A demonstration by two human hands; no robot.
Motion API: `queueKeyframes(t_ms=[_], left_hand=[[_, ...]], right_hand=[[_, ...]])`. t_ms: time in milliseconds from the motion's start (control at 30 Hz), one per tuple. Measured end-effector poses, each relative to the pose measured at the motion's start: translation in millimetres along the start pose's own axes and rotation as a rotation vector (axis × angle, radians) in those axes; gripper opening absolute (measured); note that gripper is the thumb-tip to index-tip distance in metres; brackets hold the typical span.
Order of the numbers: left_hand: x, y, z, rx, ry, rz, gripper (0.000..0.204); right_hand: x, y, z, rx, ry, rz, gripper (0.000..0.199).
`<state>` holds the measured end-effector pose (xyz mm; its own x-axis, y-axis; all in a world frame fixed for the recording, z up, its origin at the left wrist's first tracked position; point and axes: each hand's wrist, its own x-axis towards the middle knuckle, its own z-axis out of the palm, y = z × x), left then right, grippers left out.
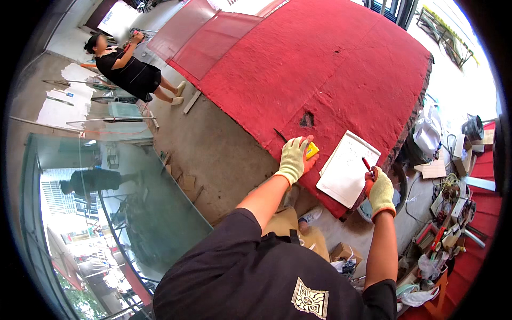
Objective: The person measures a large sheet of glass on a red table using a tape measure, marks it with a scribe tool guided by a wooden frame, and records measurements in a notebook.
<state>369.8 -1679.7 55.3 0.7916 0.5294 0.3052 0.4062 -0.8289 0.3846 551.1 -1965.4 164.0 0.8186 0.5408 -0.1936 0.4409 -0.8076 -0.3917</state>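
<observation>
One red pen [366, 163] between right-hand fingers [373, 176].

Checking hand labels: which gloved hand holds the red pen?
The right hand, over the white paper, holds the red pen; the left hand rests on a yellow object.

A small brown cardboard box [345, 250] sits on the floor near the bottom of the view, just beside the person's right forearm, its flaps partly open. A flatter box with red sides [426, 233] lies among the clutter of tools at the right. Further up on that side, a pale cardboard box [463, 154] stands near a dark round bucket. A white sheet-like board [118, 18] leans at the far top left; no screens are visible
</observation>
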Motion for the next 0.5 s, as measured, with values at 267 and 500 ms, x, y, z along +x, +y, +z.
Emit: queueKeyframes(t_ms=[267,500], left_hand=[[2,13,-6,0.037,0.027,-0.017,0.076],[7,10,-10,-0.019,-0.007,-0.027,0.074]], right_hand=[[71,7,3,-0.21,0.021,-0.048,0.055],[107,-15,10,-0.352,-0.141,-0.019,0.059]])
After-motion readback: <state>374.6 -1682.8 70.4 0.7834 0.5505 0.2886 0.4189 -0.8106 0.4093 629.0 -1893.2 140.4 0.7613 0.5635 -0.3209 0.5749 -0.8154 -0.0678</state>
